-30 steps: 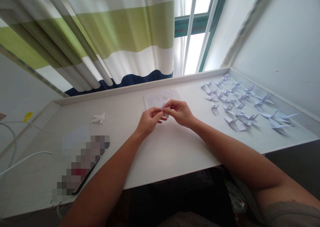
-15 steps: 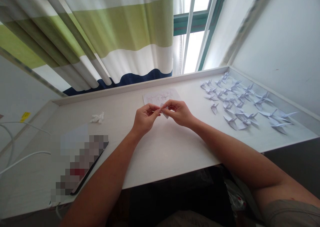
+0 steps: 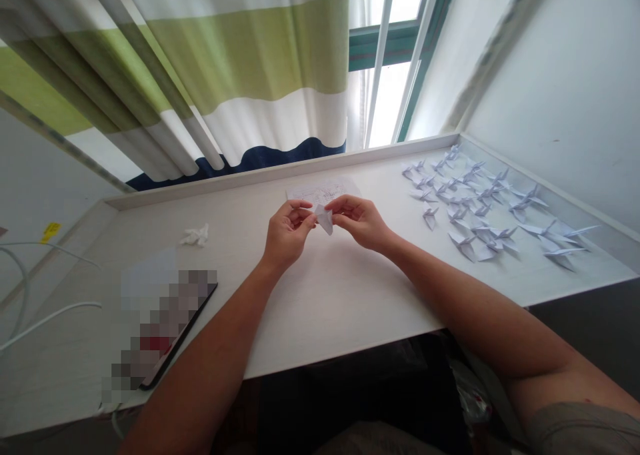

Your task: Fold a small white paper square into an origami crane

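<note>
- Underneath, the white table (image 3: 320,308) spreads below the left hand (image 3: 287,236) and the right hand (image 3: 363,224).
- Well to the right of the right hand stand many paper birds (image 3: 493,193).
- Each hand is narrow, pinching one side of the small folded paper (image 3: 324,220), which is between them.
- This paper should be very light, rather stiff at creases (but easily crushed), so better to hold its edges softly.

A curtain (image 3: 260,55) banded in white, green and navy covers the upper left of the frame, beside a teal window frame (image 3: 400,45). Left of centre, a crumpled white wad (image 3: 194,235) lies on the pale counter (image 3: 320,301). A pixelated, dark-edged flat object (image 3: 167,331) occupies the lower left, with white cables (image 3: 80,305) and a yellow tag (image 3: 51,233) near the left edge.
</note>
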